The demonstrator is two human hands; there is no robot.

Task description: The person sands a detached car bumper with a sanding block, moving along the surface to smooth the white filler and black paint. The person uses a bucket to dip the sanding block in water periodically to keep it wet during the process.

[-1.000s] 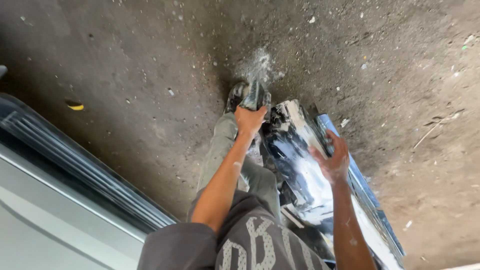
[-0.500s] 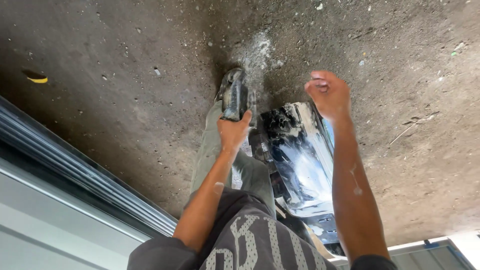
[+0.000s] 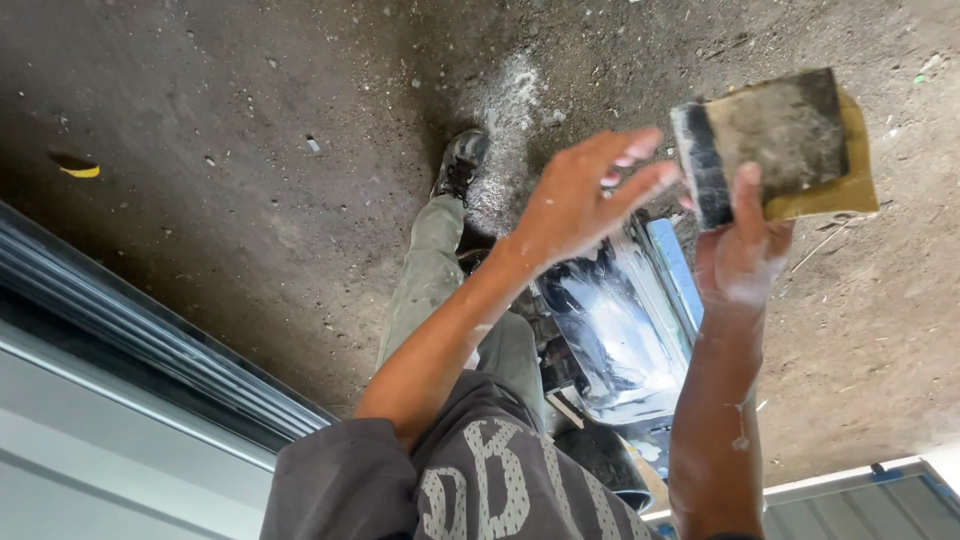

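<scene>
The lower part of the shiny metal panel (image 3: 620, 350) is being hidden behind the right forearm and the grey printed shirt (image 3: 480, 490). Part of the sanding block (image 3: 775, 145) is being covered by the thumb of the right hand (image 3: 740, 255). The left hand (image 3: 585, 195) is being blurred at its fingertips. The dark round object (image 3: 600, 465) by the shirt is being half hidden, and its kind cannot be told. The corrugated sheet (image 3: 860, 500) is being cut off by the bottom edge.

Sanding block (image 3: 775, 145) above metal panel (image 3: 615, 330)
</scene>
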